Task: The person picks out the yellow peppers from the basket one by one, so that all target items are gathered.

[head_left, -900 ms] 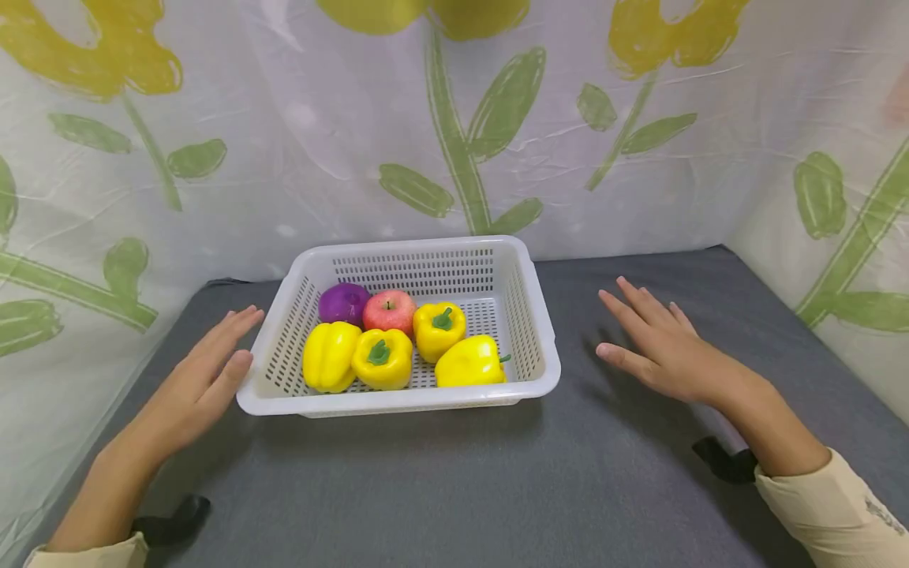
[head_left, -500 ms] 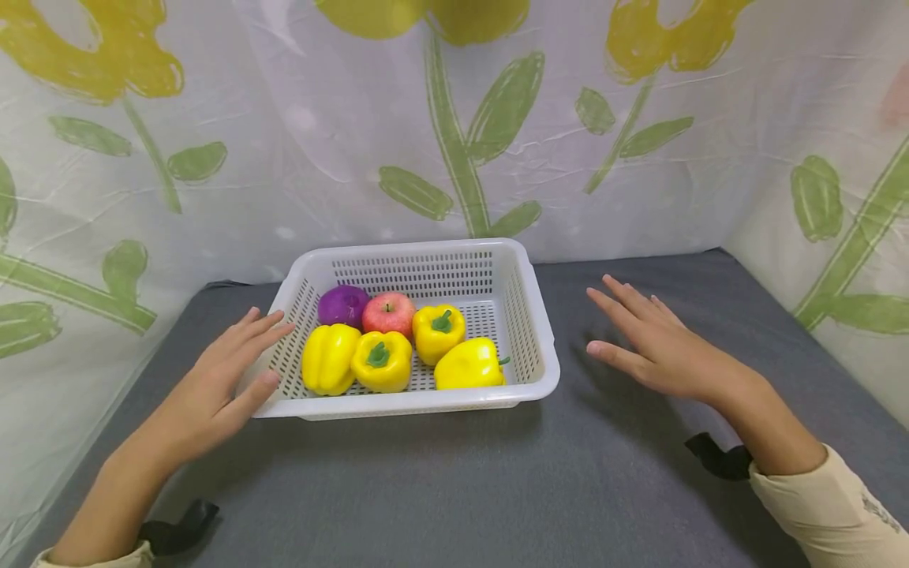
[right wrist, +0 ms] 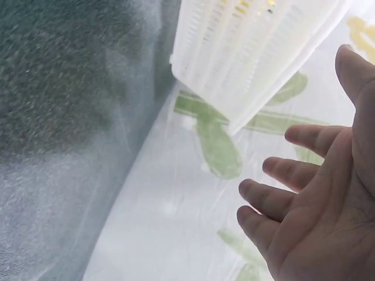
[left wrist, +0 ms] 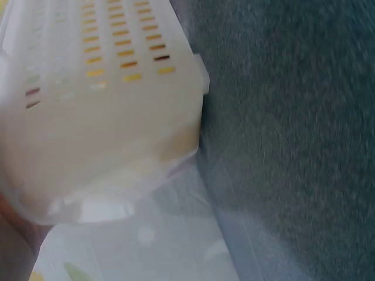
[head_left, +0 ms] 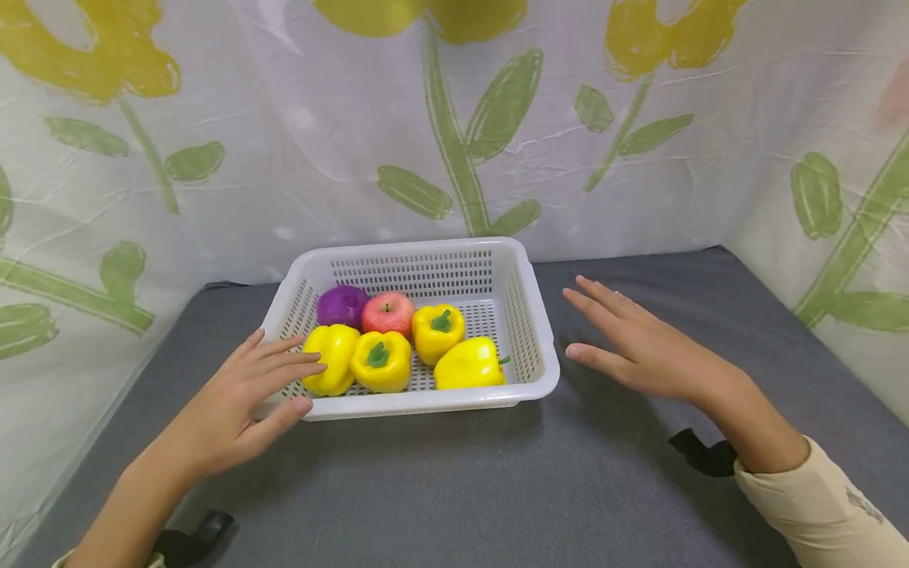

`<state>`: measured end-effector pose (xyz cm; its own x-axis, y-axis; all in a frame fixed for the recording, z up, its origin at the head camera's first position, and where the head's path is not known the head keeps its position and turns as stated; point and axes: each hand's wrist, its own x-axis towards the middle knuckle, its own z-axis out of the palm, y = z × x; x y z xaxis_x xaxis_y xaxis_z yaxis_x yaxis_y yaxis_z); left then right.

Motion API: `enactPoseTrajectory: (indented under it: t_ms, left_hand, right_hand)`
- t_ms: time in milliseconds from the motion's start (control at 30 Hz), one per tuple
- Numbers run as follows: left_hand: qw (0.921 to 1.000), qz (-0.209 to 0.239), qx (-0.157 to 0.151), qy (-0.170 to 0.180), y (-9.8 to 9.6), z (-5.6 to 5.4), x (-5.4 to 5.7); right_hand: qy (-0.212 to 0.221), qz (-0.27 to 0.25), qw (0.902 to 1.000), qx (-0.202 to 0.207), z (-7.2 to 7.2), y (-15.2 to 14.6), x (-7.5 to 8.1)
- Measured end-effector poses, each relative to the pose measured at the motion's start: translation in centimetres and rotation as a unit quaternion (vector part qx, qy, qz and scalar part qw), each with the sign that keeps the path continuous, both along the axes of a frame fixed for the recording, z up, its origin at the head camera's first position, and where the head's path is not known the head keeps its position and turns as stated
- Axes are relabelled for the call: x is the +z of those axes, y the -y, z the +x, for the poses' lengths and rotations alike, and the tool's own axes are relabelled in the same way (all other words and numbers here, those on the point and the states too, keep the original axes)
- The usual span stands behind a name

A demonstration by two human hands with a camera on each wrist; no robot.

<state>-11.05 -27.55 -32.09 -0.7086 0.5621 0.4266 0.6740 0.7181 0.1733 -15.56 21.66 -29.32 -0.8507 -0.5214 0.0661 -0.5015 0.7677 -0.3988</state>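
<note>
A white plastic basket with slotted walls sits on the grey cloth. Inside it are several yellow bell peppers with green stems, a red apple and a glossy purple roundish item. My left hand hovers at the basket's front left corner, fingers extended over the rim. Its fingertips overlap the leftmost yellow bell pepper in the head view and hide the corner. To the right of the basket, my right hand is held with fingers spread, palm toward the basket's side, holding nothing.
The grey cloth covers the table in front of and beside the basket. Behind it hangs a white curtain printed with yellow flowers and green leaves, which also runs along both sides.
My left hand has moved right, from beside the basket to over its front left corner. My right hand has drifted left, closer to the basket. The basket and its contents stay put.
</note>
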Motion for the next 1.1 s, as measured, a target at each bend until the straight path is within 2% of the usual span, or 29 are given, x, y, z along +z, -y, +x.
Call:
enactPoseTrajectory:
  t_ms: [100,300,533,767,1100]
  left_hand:
    - [0.9999,-0.005,-0.008,-0.008,-0.3,0.1,-0.1]
    - [0.9988,0.017,-0.035,-0.028,-0.8,0.2,-0.2]
    - [0.9956,0.038,-0.054,-0.067,-1.3,0.2,-0.6]
    - [0.9951,0.031,-0.053,-0.078,-1.4,0.2,-0.9]
    - [0.997,0.011,-0.04,-0.066,-1.6,0.5,-0.7]
  right_hand:
    - [-0.005,0.001,1.0,0.004,0.1,0.3,0.1]
    - [-0.015,0.004,0.9998,0.014,0.0,0.9,0.3]
    - [-0.031,0.007,0.9991,0.03,-0.3,1.7,0.2]
    - [-0.044,-0.008,0.998,0.045,-0.6,2.5,0.2]
    - [-0.052,-0.011,0.9963,0.068,-1.0,3.4,0.6]
